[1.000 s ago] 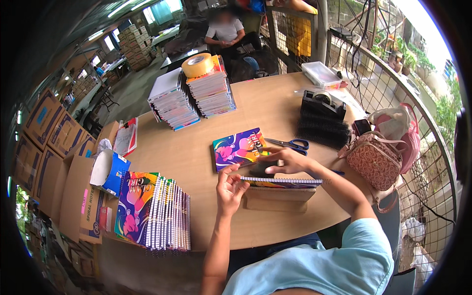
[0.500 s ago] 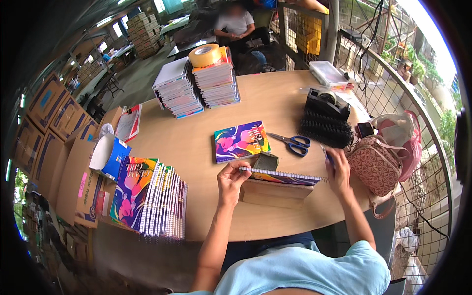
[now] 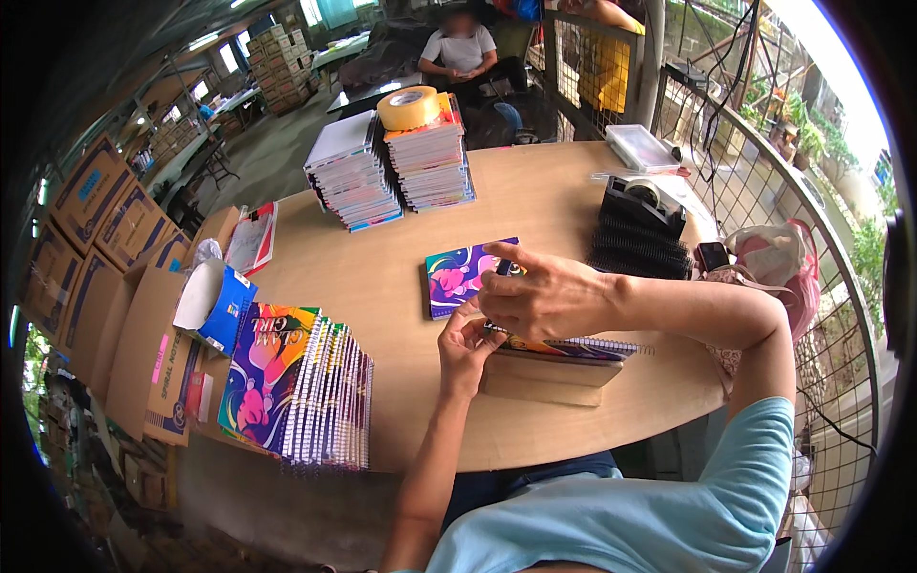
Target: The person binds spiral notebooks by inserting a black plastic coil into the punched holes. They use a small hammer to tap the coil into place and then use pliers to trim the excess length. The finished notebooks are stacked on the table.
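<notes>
A spiral notebook (image 3: 573, 350) with a colourful cover stands on edge against a wooden block (image 3: 540, 380), coil upward. Loose coil pokes out past its right end. My left hand (image 3: 465, 349) pinches the notebook at the coil's left end. Directly over that end is my right hand (image 3: 540, 291), fingers curled round a small dark tool that I cannot make out. Behind my hands lies another notebook (image 3: 458, 277) with the same cover, partly covered by the right hand. My right forearm crosses the table and hides the spot where scissors lay.
Finished-looking spiral notebooks (image 3: 296, 387) stack at left, beside cardboard boxes (image 3: 143, 353). Two tall book stacks (image 3: 355, 177) stand at the back, one topped by a tape roll (image 3: 409, 108). At right are black coils (image 3: 638, 250), a tape dispenser (image 3: 645, 205) and a clear box (image 3: 642, 148).
My right hand has swung from the notebook's right end across to its left end, its forearm now over the table. The left hand keeps its pinch on the notebook.
</notes>
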Demonstrator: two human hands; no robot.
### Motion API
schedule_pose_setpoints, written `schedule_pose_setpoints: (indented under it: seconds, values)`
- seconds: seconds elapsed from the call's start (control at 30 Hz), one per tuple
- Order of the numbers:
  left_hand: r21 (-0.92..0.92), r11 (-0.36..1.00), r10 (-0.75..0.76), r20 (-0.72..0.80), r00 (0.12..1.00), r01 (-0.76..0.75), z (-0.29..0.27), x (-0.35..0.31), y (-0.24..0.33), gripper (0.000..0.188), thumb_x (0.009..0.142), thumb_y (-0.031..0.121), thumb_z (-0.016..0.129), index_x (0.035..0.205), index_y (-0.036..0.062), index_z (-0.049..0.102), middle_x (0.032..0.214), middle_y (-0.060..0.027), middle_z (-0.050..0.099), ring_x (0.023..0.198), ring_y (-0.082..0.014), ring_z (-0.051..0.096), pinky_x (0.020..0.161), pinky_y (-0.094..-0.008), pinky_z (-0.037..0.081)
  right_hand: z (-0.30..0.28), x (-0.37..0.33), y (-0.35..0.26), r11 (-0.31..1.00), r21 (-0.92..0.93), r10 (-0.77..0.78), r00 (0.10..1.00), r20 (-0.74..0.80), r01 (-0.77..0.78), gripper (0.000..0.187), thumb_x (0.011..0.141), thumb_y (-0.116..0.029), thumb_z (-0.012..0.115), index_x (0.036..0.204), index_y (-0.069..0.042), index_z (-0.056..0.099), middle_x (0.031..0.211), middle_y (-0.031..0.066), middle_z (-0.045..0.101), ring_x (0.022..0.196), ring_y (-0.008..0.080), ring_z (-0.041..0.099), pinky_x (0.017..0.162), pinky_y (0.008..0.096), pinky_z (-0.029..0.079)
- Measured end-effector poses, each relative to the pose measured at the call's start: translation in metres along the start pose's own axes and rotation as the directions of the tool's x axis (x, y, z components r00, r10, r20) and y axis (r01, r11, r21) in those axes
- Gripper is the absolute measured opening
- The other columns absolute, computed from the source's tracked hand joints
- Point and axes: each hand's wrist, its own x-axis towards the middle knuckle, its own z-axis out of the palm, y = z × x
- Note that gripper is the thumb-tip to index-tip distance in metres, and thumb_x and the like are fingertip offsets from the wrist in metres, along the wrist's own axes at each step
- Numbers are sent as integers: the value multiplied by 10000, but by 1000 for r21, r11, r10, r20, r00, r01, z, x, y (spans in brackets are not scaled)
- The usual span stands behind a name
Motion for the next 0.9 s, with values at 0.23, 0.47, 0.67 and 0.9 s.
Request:
schedule_pose_setpoints:
  seconds: [0.23, 0.47, 0.67, 0.9]
  values:
    - [88, 996, -9, -43, 999, 13, 3, -1, 4, 581, 792, -75, 734, 1321, 21, 512, 1056, -110, 700, 955, -131, 657, 857, -263, 523, 0, -5, -12, 657, 338, 368, 678, 636, -674, 220, 817, -255, 684, 739, -50, 701, 814, 119, 691, 797, 282, 682, 718, 423, 536]
    - [629, 700, 451, -24, 892, -337, 5, -17, -7, 577, 821, 206, 772, 1341, 97, 546, 1252, -114, 606, 1171, -198, 546, 1052, -441, 376, 37, -152, -74, 222, 289, 926, 294, 235, -931, 130, 796, -124, 713, 869, -19, 689, 823, 120, 644, 804, 317, 619, 841, 394, 481]
    - [761, -7, 374, 604, 704, -649, 27, -14, 29, 336, 832, 184, 685, 1167, 195, 701, 950, -22, 653, 933, -198, 616, 952, -466, 420, 81, -224, -165, 45, 210, 957, 103, 271, -977, 339, 761, -80, 743, 1080, 0, 656, 1178, 197, 558, 1082, 385, 521, 992, 488, 405]
    - [985, 135, 757, -34, 653, -105, -30, -43, 218, 261, 960, 130, 575, 1185, 58, 685, 842, -83, 655, 764, -190, 642, 666, -336, 508, 63, -228, -177, 19, 152, 989, 41, 139, -988, 397, 759, -69, 747, 1145, -34, 662, 1331, 214, 468, 1219, 415, 448, 1038, 492, 381]
